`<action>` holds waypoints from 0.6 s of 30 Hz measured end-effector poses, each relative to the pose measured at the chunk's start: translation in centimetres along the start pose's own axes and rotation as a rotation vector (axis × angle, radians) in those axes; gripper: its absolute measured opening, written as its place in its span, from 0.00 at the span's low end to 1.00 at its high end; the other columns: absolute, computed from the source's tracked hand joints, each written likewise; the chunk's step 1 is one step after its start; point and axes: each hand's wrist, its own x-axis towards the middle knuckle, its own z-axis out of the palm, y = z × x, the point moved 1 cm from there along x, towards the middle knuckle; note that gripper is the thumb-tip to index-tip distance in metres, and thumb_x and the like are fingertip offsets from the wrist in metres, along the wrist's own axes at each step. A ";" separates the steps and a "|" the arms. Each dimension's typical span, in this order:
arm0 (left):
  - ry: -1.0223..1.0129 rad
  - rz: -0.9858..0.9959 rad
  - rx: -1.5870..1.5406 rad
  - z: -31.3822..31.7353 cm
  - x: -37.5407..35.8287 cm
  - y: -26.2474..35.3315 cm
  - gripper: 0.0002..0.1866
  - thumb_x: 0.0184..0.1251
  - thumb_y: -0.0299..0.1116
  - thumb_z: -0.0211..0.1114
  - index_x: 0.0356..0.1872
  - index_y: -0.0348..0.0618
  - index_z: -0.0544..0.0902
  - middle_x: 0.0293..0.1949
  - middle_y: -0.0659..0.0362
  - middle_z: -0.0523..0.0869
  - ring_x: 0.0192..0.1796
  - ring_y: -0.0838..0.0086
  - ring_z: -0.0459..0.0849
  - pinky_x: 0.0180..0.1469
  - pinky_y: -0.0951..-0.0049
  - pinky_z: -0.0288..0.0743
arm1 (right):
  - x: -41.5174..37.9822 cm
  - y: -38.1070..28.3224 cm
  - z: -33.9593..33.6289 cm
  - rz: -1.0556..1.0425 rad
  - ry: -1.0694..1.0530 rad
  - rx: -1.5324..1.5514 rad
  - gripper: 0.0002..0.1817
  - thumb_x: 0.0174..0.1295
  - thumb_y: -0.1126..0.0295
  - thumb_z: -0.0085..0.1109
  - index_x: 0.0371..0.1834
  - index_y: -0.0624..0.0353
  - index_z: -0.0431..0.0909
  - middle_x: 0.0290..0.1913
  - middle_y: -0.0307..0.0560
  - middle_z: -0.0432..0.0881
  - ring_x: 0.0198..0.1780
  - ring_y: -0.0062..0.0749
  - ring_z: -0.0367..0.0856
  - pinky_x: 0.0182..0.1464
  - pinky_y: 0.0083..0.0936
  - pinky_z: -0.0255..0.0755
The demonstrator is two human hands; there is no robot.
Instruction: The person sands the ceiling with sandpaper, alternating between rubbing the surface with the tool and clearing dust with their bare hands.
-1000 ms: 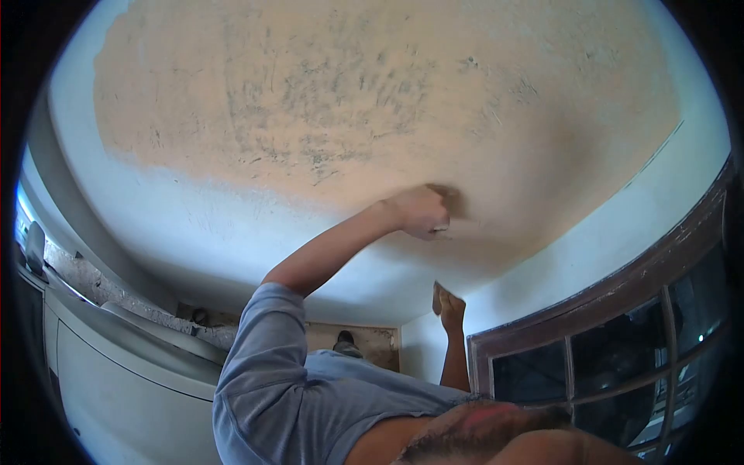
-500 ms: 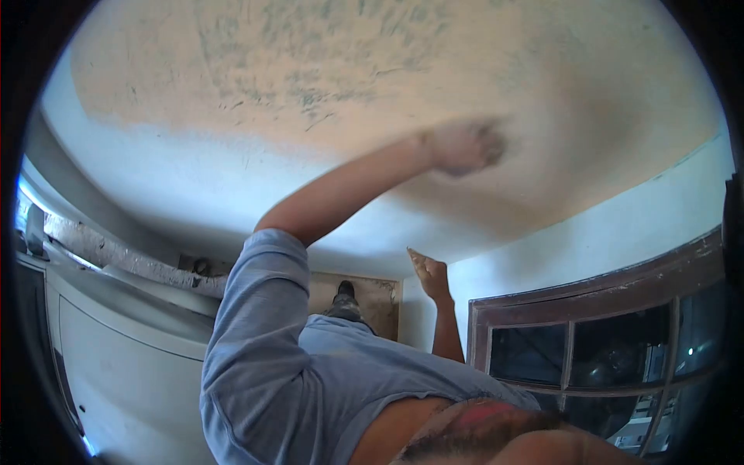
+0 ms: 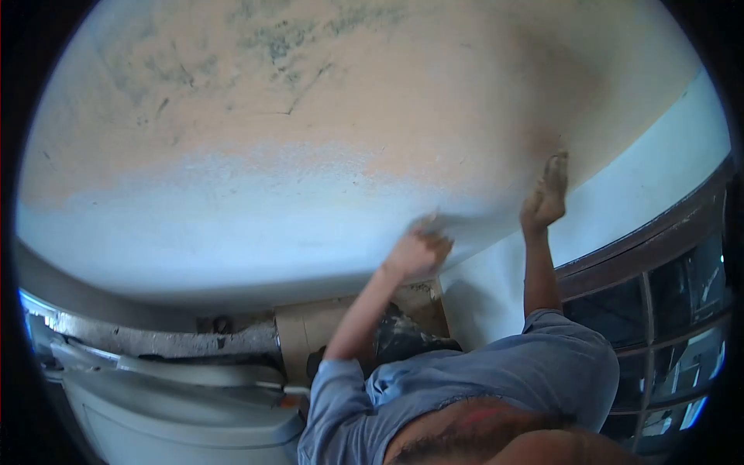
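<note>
My left hand (image 3: 421, 252) is in front of the lower, white part of the wall, its fingers curled. A small pale tip (image 3: 428, 220) shows at its upper edge; I cannot tell whether it is a finger or a held piece. To the right, my right hand (image 3: 548, 195) is raised with fingers stretched upward and lying side by side, nothing visible in it. Its fingertips overlap the peach area of the wall (image 3: 434, 101) near the corner. That wall has dark scuffs and scratches higher up, and white coating below with a ragged edge.
A dark-framed paned window (image 3: 620, 310) is on the right-hand wall (image 3: 643, 170). At lower left stands a pale grey panelled object (image 3: 186, 418) with a rounded top edge. A tiled floor strip (image 3: 302, 322) runs along the wall foot, with stained dark trousers (image 3: 407, 333) above it.
My left hand has dropped from the peach area and moved left. My right hand has risen and moved right. The view has shifted, showing more of the white band.
</note>
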 end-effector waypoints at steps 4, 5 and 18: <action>0.149 -0.321 -0.326 8.4 -9.4 3.5 0.10 0.62 0.38 0.65 0.41 0.50 0.88 0.34 0.59 0.89 0.36 0.64 0.88 0.44 0.62 0.81 | 0.2 -1.2 5.6 -0.295 -0.085 -0.103 0.21 0.71 0.69 0.42 0.61 0.67 0.77 0.66 0.61 0.73 0.70 0.57 0.69 0.73 0.49 0.54; 0.180 -0.374 -0.345 10.3 -11.8 3.7 0.09 0.62 0.38 0.66 0.39 0.49 0.88 0.32 0.57 0.89 0.34 0.61 0.87 0.38 0.62 0.81 | 2.2 -0.9 6.3 -0.305 -0.041 -0.130 0.21 0.69 0.69 0.45 0.61 0.65 0.77 0.67 0.62 0.72 0.71 0.57 0.67 0.75 0.51 0.49; 0.499 -1.376 -0.233 19.5 -29.8 6.7 0.16 0.70 0.37 0.60 0.29 0.35 0.83 0.24 0.44 0.81 0.28 0.48 0.82 0.31 0.57 0.72 | -1.5 -5.4 8.8 -0.438 -0.025 -0.067 0.21 0.64 0.68 0.45 0.58 0.53 0.81 0.66 0.48 0.76 0.70 0.43 0.70 0.73 0.52 0.52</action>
